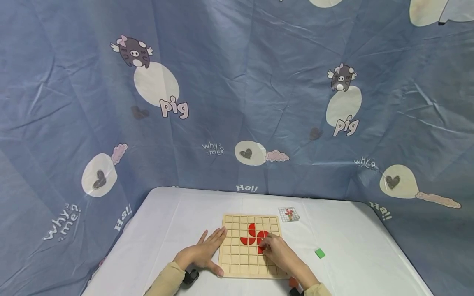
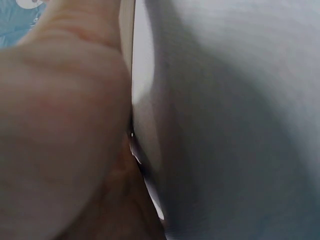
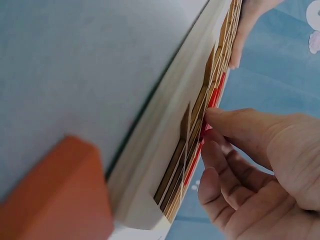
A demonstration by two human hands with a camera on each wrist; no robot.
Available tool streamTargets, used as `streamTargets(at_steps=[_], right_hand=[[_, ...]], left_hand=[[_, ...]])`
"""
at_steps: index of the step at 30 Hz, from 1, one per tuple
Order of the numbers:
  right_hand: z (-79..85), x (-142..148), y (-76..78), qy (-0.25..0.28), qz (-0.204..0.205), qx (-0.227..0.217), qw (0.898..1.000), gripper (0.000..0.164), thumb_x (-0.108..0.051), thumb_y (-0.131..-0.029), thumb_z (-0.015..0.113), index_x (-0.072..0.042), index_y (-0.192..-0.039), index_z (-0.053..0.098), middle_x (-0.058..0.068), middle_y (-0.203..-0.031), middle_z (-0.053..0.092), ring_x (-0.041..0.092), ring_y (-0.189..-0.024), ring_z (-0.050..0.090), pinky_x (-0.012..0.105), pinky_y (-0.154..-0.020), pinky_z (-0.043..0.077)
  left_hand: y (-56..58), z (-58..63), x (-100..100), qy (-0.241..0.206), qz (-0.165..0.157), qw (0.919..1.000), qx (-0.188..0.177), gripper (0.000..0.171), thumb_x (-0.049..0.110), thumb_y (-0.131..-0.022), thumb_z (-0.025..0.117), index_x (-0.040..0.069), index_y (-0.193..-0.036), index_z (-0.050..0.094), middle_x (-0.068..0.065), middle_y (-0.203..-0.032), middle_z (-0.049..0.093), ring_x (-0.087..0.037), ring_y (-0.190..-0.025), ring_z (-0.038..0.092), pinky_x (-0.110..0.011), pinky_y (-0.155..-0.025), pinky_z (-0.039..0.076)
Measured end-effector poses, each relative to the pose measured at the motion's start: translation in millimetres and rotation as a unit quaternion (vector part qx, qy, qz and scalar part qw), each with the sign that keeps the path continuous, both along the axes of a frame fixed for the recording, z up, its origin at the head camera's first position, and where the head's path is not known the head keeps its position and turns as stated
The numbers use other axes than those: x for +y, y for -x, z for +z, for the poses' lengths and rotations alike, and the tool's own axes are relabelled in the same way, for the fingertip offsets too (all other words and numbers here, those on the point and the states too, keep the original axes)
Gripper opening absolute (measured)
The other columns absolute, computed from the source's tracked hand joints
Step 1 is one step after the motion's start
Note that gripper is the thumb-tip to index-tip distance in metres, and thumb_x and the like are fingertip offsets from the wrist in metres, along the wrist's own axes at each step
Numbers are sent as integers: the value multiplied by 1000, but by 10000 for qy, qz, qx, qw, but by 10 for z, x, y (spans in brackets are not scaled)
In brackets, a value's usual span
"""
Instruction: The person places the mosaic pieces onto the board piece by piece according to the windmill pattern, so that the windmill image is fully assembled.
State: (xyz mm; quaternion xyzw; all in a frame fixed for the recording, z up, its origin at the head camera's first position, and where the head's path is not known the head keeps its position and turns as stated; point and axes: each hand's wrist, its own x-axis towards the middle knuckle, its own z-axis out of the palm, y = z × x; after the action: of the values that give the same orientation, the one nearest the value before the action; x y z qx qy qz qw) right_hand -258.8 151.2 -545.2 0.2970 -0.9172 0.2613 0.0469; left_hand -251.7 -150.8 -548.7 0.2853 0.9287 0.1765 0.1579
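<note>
A square wooden grid board (image 1: 230,269) lies on the white table. Several red quarter-round pieces sit in its middle cells, among them one at the top (image 1: 252,230) and one at the left (image 1: 247,241). My left hand (image 1: 203,251) rests at the board's left edge with fingers spread and the thumb by the near corner. Over the board, my right hand (image 1: 278,251) pinches a red piece (image 3: 203,129) between thumb and index finger, low in the grid. The fingers partly cover the red pieces at the right of the pattern.
Beyond the board's far right corner lie small cards (image 1: 288,214) printed with a grid and a red pinwheel picture. A green square piece (image 1: 320,253) is on the table to the right. An orange-red block (image 3: 65,195) stands beside the board's near right corner.
</note>
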Motion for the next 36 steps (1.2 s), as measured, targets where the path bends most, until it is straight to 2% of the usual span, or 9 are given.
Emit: streamTargets(at_steps=[19,22,28,36], right_hand=[[-23,7,76,-64,15,-180,9998,14,-1,-76,77,-11,-85,74,-6,-82,62,0,-74,55,17,-64,52],[-29,14,73,-43,73,-147,9999,12,-2,-77,76,-10,-85,74,-6,-82,62,0,-74,54,17,-64,52],[-17,33,32,-50,20,-328,9994,13,-16,-80,78,-10,-90,72,-7,-86,60,-1,-75,50,17,-64,49],[-16,16,52,-92,-65,-409,9991,9,-12,-82,76,-11,-90,72,-7,-87,61,0,-77,53,20,-67,51]], left_hand=[[0,15,-1,31,-50,10000,17,131,66,-65,73,0,-154,3,-17,-163,0,-36,-150,2,-63,-118,0],[-4,11,-1,37,-65,10000,16,130,65,-66,74,0,-154,2,-17,-163,-1,-36,-150,2,-63,-118,0],[-6,12,7,47,-50,10000,23,131,65,-65,74,0,-154,3,-17,-163,0,-36,-150,3,-63,-118,0],[-1,6,9,83,17,10000,-11,132,67,-64,74,2,-154,3,-16,-163,0,-35,-150,2,-62,-118,0]])
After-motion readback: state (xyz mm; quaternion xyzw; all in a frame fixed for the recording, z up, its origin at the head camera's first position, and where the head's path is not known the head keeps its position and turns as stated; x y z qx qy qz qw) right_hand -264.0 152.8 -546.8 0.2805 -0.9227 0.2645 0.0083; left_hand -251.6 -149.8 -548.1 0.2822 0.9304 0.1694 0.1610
